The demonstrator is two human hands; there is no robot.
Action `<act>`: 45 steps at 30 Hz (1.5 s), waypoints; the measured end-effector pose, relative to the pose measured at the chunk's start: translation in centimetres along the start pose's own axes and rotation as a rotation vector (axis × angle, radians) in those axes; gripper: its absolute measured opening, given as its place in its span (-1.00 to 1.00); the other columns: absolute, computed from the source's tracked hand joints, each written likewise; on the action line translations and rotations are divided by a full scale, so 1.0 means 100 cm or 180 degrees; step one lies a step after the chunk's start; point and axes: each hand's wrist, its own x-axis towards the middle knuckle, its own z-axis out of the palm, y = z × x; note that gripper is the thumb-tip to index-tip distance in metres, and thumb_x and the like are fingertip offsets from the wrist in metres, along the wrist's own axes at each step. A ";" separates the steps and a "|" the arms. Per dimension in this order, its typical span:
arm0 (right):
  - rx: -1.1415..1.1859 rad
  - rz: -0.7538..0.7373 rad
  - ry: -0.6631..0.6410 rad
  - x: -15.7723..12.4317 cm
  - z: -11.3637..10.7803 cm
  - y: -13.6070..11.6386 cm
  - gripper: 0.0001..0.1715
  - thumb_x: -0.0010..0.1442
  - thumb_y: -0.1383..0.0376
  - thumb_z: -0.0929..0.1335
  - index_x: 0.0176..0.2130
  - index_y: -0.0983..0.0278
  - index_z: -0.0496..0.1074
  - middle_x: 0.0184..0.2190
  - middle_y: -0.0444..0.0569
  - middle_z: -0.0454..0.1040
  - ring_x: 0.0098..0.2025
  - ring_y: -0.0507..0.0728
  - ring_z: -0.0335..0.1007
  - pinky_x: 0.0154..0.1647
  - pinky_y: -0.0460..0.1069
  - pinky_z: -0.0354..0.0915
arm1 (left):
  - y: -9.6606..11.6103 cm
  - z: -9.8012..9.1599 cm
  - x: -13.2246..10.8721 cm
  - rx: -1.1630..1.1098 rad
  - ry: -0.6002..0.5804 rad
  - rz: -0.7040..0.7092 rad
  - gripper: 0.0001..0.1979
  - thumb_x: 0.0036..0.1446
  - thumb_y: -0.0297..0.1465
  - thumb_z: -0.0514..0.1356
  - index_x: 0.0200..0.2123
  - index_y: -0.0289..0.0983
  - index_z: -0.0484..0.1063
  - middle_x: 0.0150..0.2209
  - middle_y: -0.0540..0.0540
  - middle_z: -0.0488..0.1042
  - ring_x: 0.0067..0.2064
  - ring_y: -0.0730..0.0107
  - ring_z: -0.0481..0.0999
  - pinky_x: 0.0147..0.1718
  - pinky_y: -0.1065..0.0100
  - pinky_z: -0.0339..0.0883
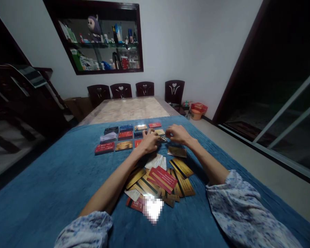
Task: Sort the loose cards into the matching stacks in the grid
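Observation:
My left hand (150, 139) is closed, its fingers bent at a dark-and-white card (162, 139) beside its thumb side. To the right, my right hand (178, 133) has its fingers curled together near that card; anything between them is too small to make out. Neat card stacks lie in rows, including a red stack (104, 148), a gold stack (124, 145), a white stack (108, 137) and a blue stack (126, 128). A gold card stack (177, 151) lies below my right hand. Nearer me, loose gold cards (183, 184) overlap red cards (164, 179) and white cards (155, 161).
A blue cloth (54, 168) covers the near part of the table, with bare marble-patterned top (129, 108) beyond. Dark chairs (174, 90) stand at the far end. A pixelated bright patch covers part of the near cards. A shelf niche (108, 43) is in the wall.

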 end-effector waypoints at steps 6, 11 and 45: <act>-0.0013 -0.0051 0.0016 -0.028 0.003 0.010 -0.76 0.18 0.43 0.31 -0.25 0.23 0.56 -0.17 -0.03 0.60 -0.12 0.14 0.38 -0.27 -0.03 0.04 | 0.020 -0.006 0.000 -0.0306 -0.0103 0.0487 -0.67 0.06 -0.51 0.23 -0.09 -0.15 0.57 0.03 -0.13 0.52 0.22 -0.07 0.16 0.12 -0.16 -0.01; -0.0041 -0.0129 0.0026 -0.063 0.005 0.018 -0.83 0.15 0.44 0.33 -0.30 0.25 0.53 -0.24 -0.02 0.58 -0.16 0.14 0.35 -0.31 -0.02 -0.04 | 0.042 -0.012 -0.005 -0.0461 -0.0336 0.0781 -0.76 0.14 -0.46 0.22 -0.11 -0.19 0.54 0.04 -0.13 0.52 0.26 -0.08 0.12 0.14 -0.19 -0.06; 0.0790 -0.0792 -0.0143 -0.137 0.017 0.012 -0.67 0.29 0.05 0.34 -0.23 0.22 0.57 -0.23 0.02 0.55 -0.15 0.16 0.37 -0.14 0.06 0.14 | 0.062 0.010 -0.019 -0.0351 -0.0683 0.1627 -0.71 0.17 -0.51 0.16 -0.11 -0.08 0.55 0.00 -0.06 0.57 0.25 0.02 0.15 0.11 -0.01 -0.01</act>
